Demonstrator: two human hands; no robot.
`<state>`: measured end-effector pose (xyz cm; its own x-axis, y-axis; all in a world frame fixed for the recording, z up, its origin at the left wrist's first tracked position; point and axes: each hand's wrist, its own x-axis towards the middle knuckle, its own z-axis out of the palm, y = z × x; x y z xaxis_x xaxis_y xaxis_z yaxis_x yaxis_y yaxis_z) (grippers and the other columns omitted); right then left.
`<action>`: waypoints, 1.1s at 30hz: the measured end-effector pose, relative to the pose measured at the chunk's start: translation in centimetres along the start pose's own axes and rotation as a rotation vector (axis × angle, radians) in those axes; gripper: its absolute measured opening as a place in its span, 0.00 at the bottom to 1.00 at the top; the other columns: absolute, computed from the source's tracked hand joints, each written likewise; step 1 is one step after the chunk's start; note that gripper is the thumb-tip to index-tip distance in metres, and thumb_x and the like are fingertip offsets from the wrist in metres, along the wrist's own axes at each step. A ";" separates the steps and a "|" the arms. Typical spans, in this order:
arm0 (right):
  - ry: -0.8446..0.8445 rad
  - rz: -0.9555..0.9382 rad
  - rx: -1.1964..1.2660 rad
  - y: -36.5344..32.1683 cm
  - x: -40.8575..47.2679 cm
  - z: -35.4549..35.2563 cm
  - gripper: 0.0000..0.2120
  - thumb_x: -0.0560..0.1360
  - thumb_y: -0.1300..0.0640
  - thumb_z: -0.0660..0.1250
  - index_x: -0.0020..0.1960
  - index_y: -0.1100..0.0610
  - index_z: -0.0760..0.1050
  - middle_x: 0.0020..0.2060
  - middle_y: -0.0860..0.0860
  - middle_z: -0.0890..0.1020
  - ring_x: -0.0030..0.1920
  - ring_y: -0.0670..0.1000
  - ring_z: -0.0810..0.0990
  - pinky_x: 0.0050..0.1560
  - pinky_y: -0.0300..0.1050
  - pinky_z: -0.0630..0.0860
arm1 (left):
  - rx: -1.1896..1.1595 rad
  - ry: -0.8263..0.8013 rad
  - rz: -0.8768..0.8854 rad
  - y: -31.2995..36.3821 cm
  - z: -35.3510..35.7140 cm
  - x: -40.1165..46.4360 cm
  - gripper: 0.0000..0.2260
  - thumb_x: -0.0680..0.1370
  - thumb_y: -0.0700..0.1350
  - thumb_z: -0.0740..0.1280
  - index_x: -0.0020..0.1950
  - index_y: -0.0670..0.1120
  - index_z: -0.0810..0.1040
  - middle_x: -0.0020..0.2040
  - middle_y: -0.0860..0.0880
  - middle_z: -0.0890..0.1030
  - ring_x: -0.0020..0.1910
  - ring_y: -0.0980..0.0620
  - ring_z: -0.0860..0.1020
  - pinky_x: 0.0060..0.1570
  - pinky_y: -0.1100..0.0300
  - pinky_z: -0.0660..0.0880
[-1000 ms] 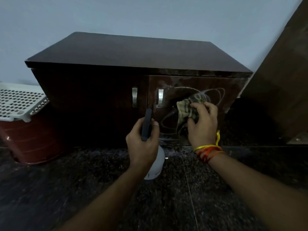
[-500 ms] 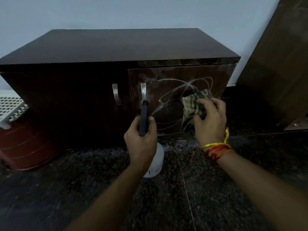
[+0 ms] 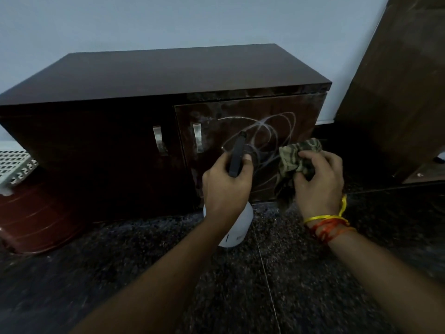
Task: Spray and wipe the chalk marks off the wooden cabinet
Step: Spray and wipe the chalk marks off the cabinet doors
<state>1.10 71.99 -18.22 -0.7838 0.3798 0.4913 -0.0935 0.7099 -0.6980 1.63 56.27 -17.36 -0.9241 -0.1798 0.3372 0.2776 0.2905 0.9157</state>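
Observation:
A dark wooden cabinet (image 3: 96, 145) stands on the floor against the wall. Its right door carries looping white chalk marks (image 3: 272, 131). My left hand (image 3: 226, 186) grips a white spray bottle (image 3: 237, 227) with a black spray head, whose nozzle points at the right door. My right hand (image 3: 317, 184) holds a crumpled checked cloth (image 3: 298, 155) at the door's lower right, beside the marks. Whether the cloth touches the door is hard to tell.
Two metal handles (image 3: 159, 141) sit at the middle of the cabinet. A red tub (image 3: 36, 213) with a white perforated basket (image 3: 14, 165) on it stands at the left. A brown wooden panel (image 3: 395, 92) leans at the right. The floor (image 3: 289, 285) is dark speckled stone.
The view swung left, so the cabinet sits further right. My left hand raised the bottle up in front of the right door. My right hand with the cloth drew right and down, off the marks.

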 end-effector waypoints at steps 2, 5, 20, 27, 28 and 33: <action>0.007 0.013 -0.002 0.2 0.2 -0.4 0.19 0.71 0.70 0.68 0.59 0.58 0.78 0.61 0.58 0.70 0.59 0.57 0.74 0.59 0.41 0.70 | 0.018 -0.002 0.036 0.3 0.4 0.1 0.11 0.80 0.51 0.65 0.37 0.56 0.71 0.30 0.39 0.71 0.29 0.35 0.71 0.28 0.43 0.71; 0.014 0.014 -0.014 0.4 0.1 -0.9 0.18 0.70 0.70 0.68 0.59 0.58 0.78 0.60 0.59 0.70 0.59 0.57 0.74 0.58 0.39 0.69 | 0.023 -0.012 0.051 0.4 1.1 0.3 0.11 0.80 0.51 0.64 0.38 0.57 0.71 0.29 0.39 0.71 0.28 0.35 0.72 0.28 0.42 0.72; -0.003 0.028 -0.033 1.1 -0.3 -1.1 0.17 0.71 0.69 0.69 0.58 0.58 0.78 0.60 0.59 0.71 0.57 0.57 0.75 0.57 0.39 0.69 | 0.207 -0.198 -0.012 -2.4 2.9 -1.8 0.12 0.79 0.52 0.65 0.37 0.50 0.73 0.26 0.49 0.70 0.27 0.42 0.72 0.31 0.48 0.72; -0.014 0.031 -0.022 1.2 -0.6 -0.7 0.18 0.70 0.69 0.69 0.58 0.57 0.78 0.60 0.57 0.71 0.58 0.54 0.74 0.55 0.30 0.64 | 0.237 -0.208 -0.003 -4.1 2.0 -3.3 0.11 0.79 0.49 0.66 0.38 0.46 0.76 0.26 0.47 0.71 0.28 0.41 0.71 0.30 0.51 0.67; -0.019 0.024 -0.020 1.2 -0.6 -0.6 0.18 0.70 0.69 0.69 0.58 0.57 0.78 0.60 0.57 0.71 0.57 0.54 0.74 0.55 0.29 0.64 | 0.248 -0.214 0.001 -4.4 1.8 -3.4 0.12 0.79 0.49 0.66 0.38 0.46 0.75 0.27 0.46 0.71 0.28 0.40 0.71 0.31 0.50 0.68; -0.054 -0.017 -0.010 0.9 -0.8 -0.3 0.17 0.71 0.69 0.68 0.58 0.58 0.78 0.59 0.57 0.71 0.56 0.53 0.74 0.57 0.32 0.66 | 0.318 -0.241 0.003 -5.7 0.4 -4.1 0.15 0.78 0.49 0.67 0.33 0.53 0.69 0.25 0.48 0.70 0.26 0.41 0.69 0.31 0.48 0.69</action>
<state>1.79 72.49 -19.11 -0.8142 0.3354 0.4739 -0.1013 0.7216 -0.6848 3.70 55.72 -24.03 -0.9692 0.0358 0.2439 0.2196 0.5743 0.7886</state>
